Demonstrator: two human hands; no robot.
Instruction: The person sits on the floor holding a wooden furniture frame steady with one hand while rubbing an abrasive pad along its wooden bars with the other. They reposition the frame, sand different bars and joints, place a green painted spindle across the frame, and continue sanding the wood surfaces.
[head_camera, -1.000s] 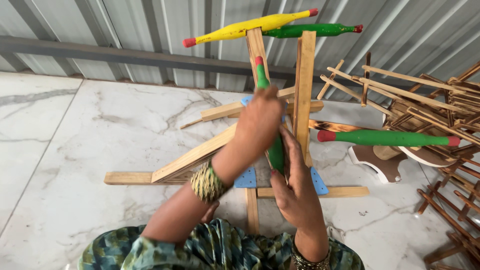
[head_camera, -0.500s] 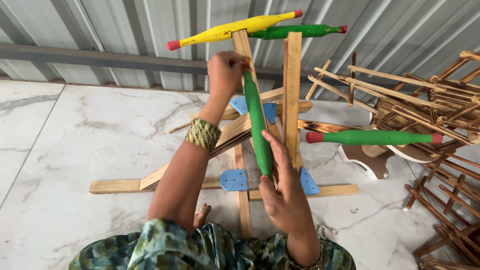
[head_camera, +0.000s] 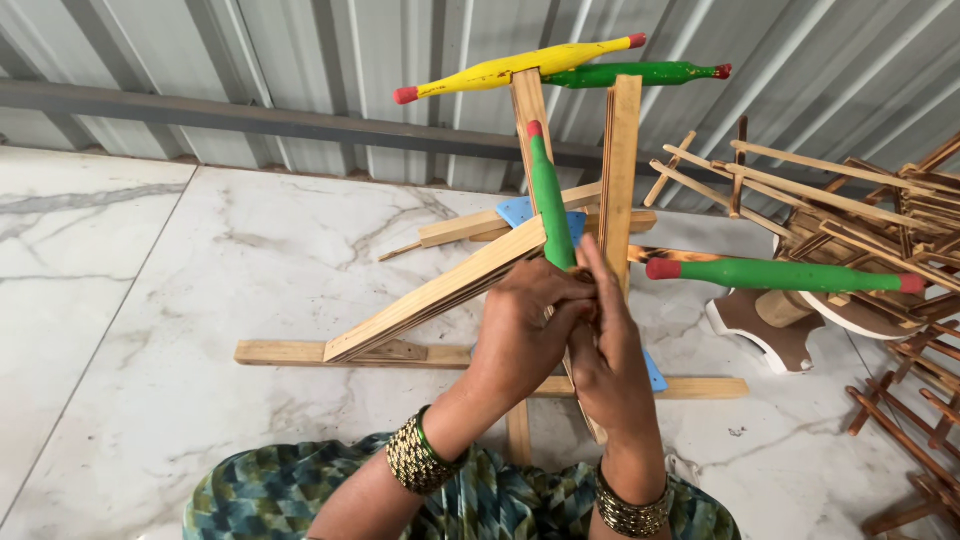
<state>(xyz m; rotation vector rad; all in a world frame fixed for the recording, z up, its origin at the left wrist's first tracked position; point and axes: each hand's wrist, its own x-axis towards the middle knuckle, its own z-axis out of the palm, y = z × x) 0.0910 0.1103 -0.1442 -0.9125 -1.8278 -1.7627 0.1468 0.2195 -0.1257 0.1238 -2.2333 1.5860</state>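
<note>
Head view: both hands (head_camera: 570, 340) clasp green pin (head_camera: 548, 200).

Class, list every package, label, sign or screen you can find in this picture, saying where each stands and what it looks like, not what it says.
None in view: no package, label, sign or screen.
What shows instead is unmarked: a wooden frame on the marble floor, painted rolling pins such as the green pin held by the left hand and right hand, and blue plates on the frame.
</note>
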